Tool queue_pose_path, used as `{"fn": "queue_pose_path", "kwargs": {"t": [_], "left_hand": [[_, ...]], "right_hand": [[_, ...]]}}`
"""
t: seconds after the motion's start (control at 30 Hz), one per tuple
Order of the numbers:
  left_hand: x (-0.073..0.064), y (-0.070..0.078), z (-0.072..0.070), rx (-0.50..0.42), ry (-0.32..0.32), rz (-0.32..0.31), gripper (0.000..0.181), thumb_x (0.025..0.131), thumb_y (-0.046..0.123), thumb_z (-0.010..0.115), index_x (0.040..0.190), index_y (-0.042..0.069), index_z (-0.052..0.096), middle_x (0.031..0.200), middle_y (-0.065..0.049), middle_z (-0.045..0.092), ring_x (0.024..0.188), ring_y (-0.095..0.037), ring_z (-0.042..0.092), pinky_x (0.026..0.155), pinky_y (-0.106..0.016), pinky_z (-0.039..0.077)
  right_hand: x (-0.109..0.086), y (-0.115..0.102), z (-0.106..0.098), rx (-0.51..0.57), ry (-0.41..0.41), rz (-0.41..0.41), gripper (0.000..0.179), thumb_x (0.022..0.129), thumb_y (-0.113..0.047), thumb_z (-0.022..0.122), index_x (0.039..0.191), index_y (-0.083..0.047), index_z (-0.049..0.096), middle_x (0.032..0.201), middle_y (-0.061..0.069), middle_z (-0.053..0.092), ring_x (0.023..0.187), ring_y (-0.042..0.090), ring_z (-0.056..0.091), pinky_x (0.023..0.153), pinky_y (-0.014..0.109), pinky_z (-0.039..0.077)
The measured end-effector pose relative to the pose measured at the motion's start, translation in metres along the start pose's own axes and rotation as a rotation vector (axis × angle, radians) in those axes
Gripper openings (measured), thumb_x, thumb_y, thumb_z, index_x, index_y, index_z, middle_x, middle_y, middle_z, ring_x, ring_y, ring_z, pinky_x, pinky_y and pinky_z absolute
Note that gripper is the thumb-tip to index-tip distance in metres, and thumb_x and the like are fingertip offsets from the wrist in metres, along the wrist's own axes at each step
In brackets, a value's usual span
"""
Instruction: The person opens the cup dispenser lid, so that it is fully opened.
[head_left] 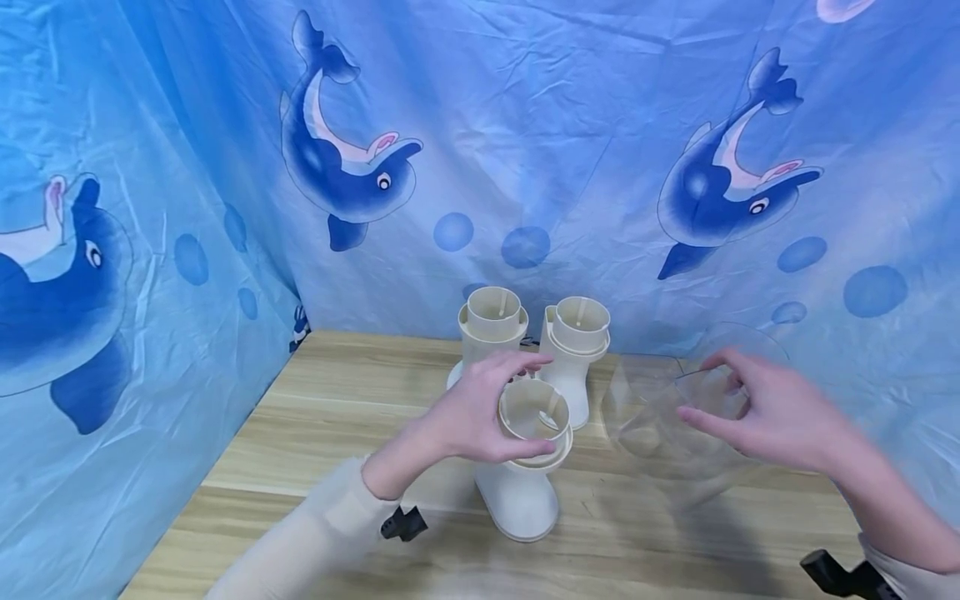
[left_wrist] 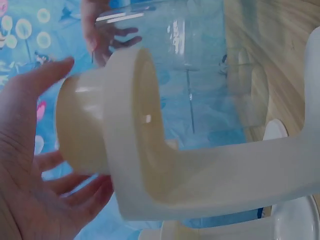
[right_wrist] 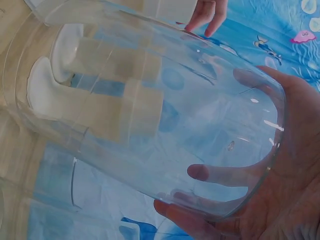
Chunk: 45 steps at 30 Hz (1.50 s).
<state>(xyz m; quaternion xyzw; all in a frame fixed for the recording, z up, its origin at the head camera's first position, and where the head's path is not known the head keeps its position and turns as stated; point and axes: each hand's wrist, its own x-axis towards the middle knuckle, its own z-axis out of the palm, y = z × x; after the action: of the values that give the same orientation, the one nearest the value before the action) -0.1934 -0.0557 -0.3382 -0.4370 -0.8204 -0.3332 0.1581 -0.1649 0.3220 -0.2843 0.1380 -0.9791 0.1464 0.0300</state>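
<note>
A white plastic stand [head_left: 520,500] with a cream round collar on top and an oval foot is upright on the wooden table. My left hand [head_left: 480,412] curls round its collar [left_wrist: 85,122], thumb on the near side and fingers on the far side. To the right, my right hand [head_left: 780,408] grips the rim end of a clear plastic container [right_wrist: 200,115], its fingers spread round the wall. The container's far outline is hard to see in the head view. Two similar stands, one at back left [head_left: 491,321] and one at back right [head_left: 577,333], are behind the left hand.
Another clear container [head_left: 637,408] is on the table [head_left: 337,417], right of the stands. A blue curtain [head_left: 585,125] printed with dolphins hangs behind and along the left side. Dark camera mounts sit on both wrists.
</note>
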Motion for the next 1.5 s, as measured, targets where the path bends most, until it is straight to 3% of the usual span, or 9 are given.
{"fn": "queue_pose_path", "kwargs": {"t": [0.17,0.5,0.7,0.83,1.07,1.27,1.4,1.5], "left_hand": [[0.000,0.000,0.003,0.014,0.029,-0.042,0.088,0.070,0.042,0.096,0.144,0.009,0.061,0.123,-0.003,0.075,0.114,-0.017,0.070,0.094,-0.028,0.060],[-0.001,-0.012,-0.010,-0.135,-0.073,-0.068,0.081,0.075,0.030,0.093,0.146,0.011,0.059,0.138,-0.002,0.072,0.124,-0.015,0.070,0.102,-0.033,0.060],[-0.002,-0.007,-0.006,-0.052,0.001,-0.051,0.084,0.070,0.039,0.096,0.141,0.009,0.062,0.127,-0.001,0.074,0.113,-0.016,0.070,0.095,-0.031,0.061],[-0.003,-0.006,-0.003,-0.022,0.034,-0.066,0.082,0.070,0.039,0.096,0.138,0.007,0.064,0.125,-0.003,0.075,0.115,-0.016,0.071,0.096,-0.030,0.061],[-0.006,-0.013,-0.008,-0.118,-0.012,-0.097,0.079,0.072,0.029,0.096,0.141,0.007,0.063,0.131,-0.002,0.074,0.120,-0.016,0.070,0.102,-0.032,0.060],[-0.010,-0.016,-0.010,-0.094,-0.023,-0.082,0.078,0.075,0.031,0.092,0.142,0.006,0.062,0.137,-0.003,0.072,0.122,-0.017,0.070,0.104,-0.034,0.060],[-0.011,-0.015,-0.010,-0.081,-0.018,-0.085,0.078,0.076,0.033,0.092,0.142,0.005,0.062,0.137,-0.003,0.071,0.123,-0.018,0.069,0.105,-0.036,0.059],[-0.011,-0.015,-0.010,-0.084,-0.016,-0.087,0.078,0.076,0.033,0.092,0.142,0.003,0.063,0.137,-0.007,0.072,0.124,-0.020,0.069,0.105,-0.038,0.059]], "right_hand": [[0.001,-0.001,0.004,-0.001,-0.007,0.004,0.074,0.091,-0.067,0.074,0.140,-0.014,0.055,0.119,0.023,0.070,0.070,0.006,0.066,0.069,0.044,0.057],[0.001,0.000,0.007,-0.031,0.009,0.010,0.076,0.090,-0.069,0.073,0.139,-0.014,0.056,0.116,0.022,0.071,0.073,0.008,0.064,0.069,0.045,0.056],[0.001,0.002,0.009,-0.033,0.007,0.015,0.076,0.090,-0.069,0.073,0.139,-0.014,0.057,0.116,0.021,0.071,0.077,0.010,0.064,0.068,0.045,0.055],[0.000,0.003,0.009,-0.025,0.006,0.018,0.075,0.090,-0.068,0.074,0.139,-0.014,0.057,0.115,0.021,0.071,0.078,0.011,0.065,0.068,0.045,0.055],[-0.004,0.007,0.010,-0.003,0.013,0.026,0.073,0.090,-0.067,0.075,0.138,-0.014,0.058,0.118,0.021,0.072,0.089,0.022,0.071,0.068,0.045,0.056],[-0.009,0.017,0.005,0.021,-0.012,0.078,0.079,0.092,-0.066,0.073,0.145,-0.011,0.054,0.122,0.024,0.071,0.090,0.024,0.072,0.065,0.039,0.053],[-0.014,0.028,-0.002,-0.005,-0.012,0.118,0.086,0.092,-0.067,0.072,0.149,-0.006,0.051,0.121,0.027,0.071,0.099,0.036,0.071,0.064,0.040,0.053],[-0.017,0.038,-0.006,-0.038,-0.023,0.165,0.092,0.091,-0.070,0.071,0.149,-0.001,0.050,0.118,0.030,0.069,0.091,0.036,0.070,0.061,0.041,0.052]]}}
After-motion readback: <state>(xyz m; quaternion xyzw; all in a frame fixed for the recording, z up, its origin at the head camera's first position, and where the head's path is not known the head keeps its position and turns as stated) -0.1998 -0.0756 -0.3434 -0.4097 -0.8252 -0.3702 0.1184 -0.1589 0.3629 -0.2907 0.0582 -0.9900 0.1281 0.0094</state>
